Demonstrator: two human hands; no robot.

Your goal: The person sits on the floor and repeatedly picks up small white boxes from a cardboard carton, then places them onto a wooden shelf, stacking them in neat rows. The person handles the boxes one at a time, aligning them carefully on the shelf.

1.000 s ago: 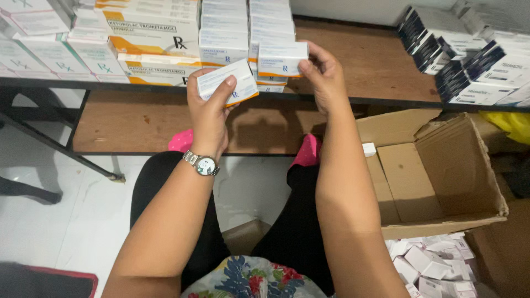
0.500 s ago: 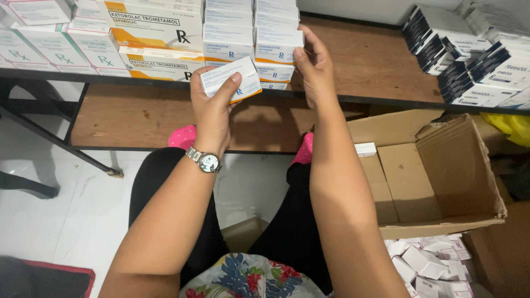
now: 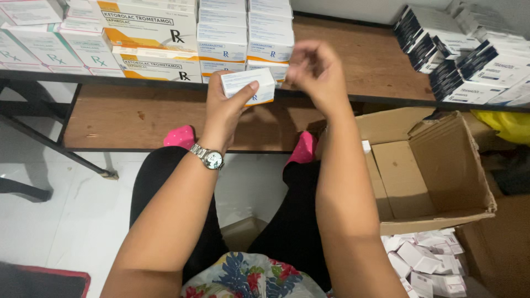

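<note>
Since the earlier frame my right hand (image 3: pixel 316 70) had lifted off the stack, blurred, fingers curled on nothing I could tell. My left hand (image 3: pixel 227 105) pinched a small white carton (image 3: pixel 248 85) at the shelf's front edge (image 3: pixel 165 84); loose cartons (image 3: pixel 422 265) still lay unsorted by the cardboard box (image 3: pixel 441 165).

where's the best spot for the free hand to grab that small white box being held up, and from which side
Probably the right end of the small white box. The left hand wraps its left and lower part, thumb across the front, so only the right end juts free. The right hand hovers just right of it, blurred and apart, so it could come in from the right, pinching the flat front and back faces.
</note>
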